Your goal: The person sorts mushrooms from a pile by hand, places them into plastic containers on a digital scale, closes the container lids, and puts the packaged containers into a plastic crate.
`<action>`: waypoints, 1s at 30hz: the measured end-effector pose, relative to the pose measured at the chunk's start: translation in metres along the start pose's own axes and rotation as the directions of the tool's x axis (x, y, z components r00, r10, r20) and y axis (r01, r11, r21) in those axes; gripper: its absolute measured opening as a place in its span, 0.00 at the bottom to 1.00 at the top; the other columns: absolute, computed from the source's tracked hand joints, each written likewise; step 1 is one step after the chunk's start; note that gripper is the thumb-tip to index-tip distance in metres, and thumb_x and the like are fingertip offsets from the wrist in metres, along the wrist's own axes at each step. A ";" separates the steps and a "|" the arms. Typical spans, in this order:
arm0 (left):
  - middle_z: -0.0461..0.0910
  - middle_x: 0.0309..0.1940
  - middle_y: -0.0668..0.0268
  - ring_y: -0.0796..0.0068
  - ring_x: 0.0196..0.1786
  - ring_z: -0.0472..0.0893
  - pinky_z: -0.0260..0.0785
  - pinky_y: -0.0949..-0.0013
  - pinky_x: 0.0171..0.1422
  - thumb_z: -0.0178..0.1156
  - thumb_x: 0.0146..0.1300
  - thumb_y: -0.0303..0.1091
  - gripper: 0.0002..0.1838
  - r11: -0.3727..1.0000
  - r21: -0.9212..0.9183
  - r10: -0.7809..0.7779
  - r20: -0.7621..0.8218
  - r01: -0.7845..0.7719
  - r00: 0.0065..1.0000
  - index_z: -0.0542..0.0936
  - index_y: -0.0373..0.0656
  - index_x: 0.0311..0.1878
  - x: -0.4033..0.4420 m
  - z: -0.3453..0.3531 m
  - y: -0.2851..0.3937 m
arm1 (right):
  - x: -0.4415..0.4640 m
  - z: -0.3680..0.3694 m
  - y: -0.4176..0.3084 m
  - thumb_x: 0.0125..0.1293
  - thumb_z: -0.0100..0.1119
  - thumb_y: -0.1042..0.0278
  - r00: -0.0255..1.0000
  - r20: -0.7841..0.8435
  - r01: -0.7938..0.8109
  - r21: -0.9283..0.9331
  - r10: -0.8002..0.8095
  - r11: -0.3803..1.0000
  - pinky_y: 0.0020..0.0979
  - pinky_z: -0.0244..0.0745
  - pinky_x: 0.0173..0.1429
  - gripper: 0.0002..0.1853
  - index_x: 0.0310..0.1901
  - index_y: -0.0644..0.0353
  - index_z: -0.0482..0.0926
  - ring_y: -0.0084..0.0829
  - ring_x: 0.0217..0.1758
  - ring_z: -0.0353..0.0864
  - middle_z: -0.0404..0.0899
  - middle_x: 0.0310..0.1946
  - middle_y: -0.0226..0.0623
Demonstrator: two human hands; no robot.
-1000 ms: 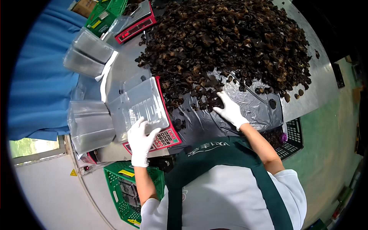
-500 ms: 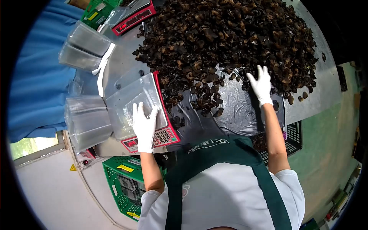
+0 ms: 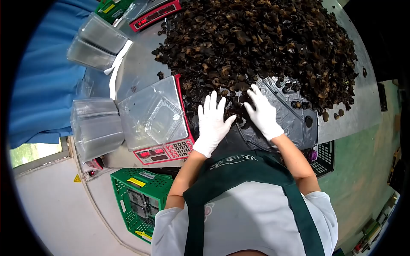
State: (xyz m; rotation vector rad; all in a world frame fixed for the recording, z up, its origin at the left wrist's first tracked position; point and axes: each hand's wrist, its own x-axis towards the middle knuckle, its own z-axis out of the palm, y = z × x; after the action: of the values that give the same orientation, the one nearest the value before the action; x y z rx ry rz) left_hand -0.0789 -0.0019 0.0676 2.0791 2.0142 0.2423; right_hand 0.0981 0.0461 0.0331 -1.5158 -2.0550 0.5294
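- at the near edge of the heap of dark pieces [image 3: 256, 47], my gloved left hand [image 3: 213, 123] and right hand [image 3: 263, 113] have their fingers spread; i see nothing gripped.
- the pieces lie loose on a black sheet [image 3: 294, 128] over the bench [image 3: 361, 98], some just beyond my fingers.
- done, i judge: a clear tray [image 3: 162, 119] rests on the scale [image 3: 177, 149]; packs [image 3: 139, 202] sit in the green crate [image 3: 121, 177].
- remaining, i judge: most pieces, loose and unpacked.

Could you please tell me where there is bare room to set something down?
Bare metal table shows right of the black sheet, and between the rear scale and front scale, left of the dark pile. The sheet is mostly bare right of the right hand. It's crowded between both hands and along the pile.
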 end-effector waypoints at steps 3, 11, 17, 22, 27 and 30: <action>0.57 0.72 0.52 0.50 0.74 0.57 0.50 0.47 0.74 0.66 0.56 0.49 0.36 0.999 0.032 -0.006 -0.013 0.007 1.000 0.69 0.44 0.66 -0.001 0.012 0.001 | 0.036 0.018 0.019 0.58 0.66 0.67 0.984 -0.078 0.165 0.045 -0.162 0.985 0.31 0.79 0.49 0.21 0.54 0.54 0.78 0.35 0.46 0.83 0.82 0.51 0.34; 0.60 0.71 0.52 0.51 0.72 0.60 0.53 0.52 0.73 0.67 0.56 0.44 0.33 0.997 -0.082 0.014 0.005 -0.014 1.000 0.72 0.43 0.64 -0.023 0.017 -0.020 | 0.059 0.039 0.019 0.60 0.59 0.66 0.984 -0.075 0.163 -0.009 -0.164 0.987 0.38 0.77 0.37 0.05 0.37 0.51 0.83 0.39 0.35 0.82 0.82 0.29 0.37; 0.63 0.68 0.50 0.50 0.70 0.63 0.55 0.53 0.72 0.65 0.58 0.43 0.29 0.977 -0.212 0.003 -0.123 -0.029 0.992 0.73 0.41 0.61 -0.012 0.022 -0.031 | 0.024 -0.082 0.049 0.63 0.65 0.67 0.930 0.240 -0.357 0.398 0.280 0.845 0.21 0.74 0.42 0.09 0.40 0.62 0.86 0.16 0.35 0.78 0.86 0.33 0.29; 0.61 0.70 0.48 0.45 0.70 0.62 0.56 0.52 0.73 0.65 0.59 0.44 0.31 0.981 -0.192 -0.062 -0.162 0.030 0.985 0.72 0.41 0.63 0.023 0.021 -0.030 | -0.046 -0.213 0.123 0.54 0.67 0.76 0.689 0.719 -0.288 0.157 0.091 0.945 0.26 0.78 0.39 0.06 0.35 0.63 0.86 0.19 0.30 0.82 0.86 0.27 0.32; 0.48 0.75 0.47 0.44 0.76 0.49 0.45 0.39 0.74 0.63 0.56 0.59 0.44 0.984 -0.145 -0.125 -0.124 0.107 0.984 0.64 0.41 0.70 0.062 0.045 -0.028 | -0.077 -0.211 0.146 0.56 0.66 0.60 0.779 0.367 -0.309 -0.481 0.509 0.820 0.36 0.79 0.43 0.12 0.39 0.55 0.87 0.38 0.34 0.86 0.84 0.31 0.47; 0.37 0.77 0.48 0.41 0.78 0.40 0.35 0.31 0.73 0.63 0.50 0.69 0.53 0.982 -0.071 -0.169 0.071 0.173 0.983 0.60 0.44 0.73 0.069 0.052 -0.022 | -0.045 -0.169 0.108 0.63 0.61 0.59 0.763 0.370 -0.485 -0.215 0.530 0.848 0.35 0.78 0.47 0.14 0.46 0.56 0.84 0.38 0.42 0.86 0.85 0.35 0.44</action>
State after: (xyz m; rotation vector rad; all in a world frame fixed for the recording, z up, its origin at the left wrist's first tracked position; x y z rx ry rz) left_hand -0.0833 0.0651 0.0086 1.8319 2.0957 0.2151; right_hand 0.2947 0.0350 0.0936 -2.2075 -1.9668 1.0462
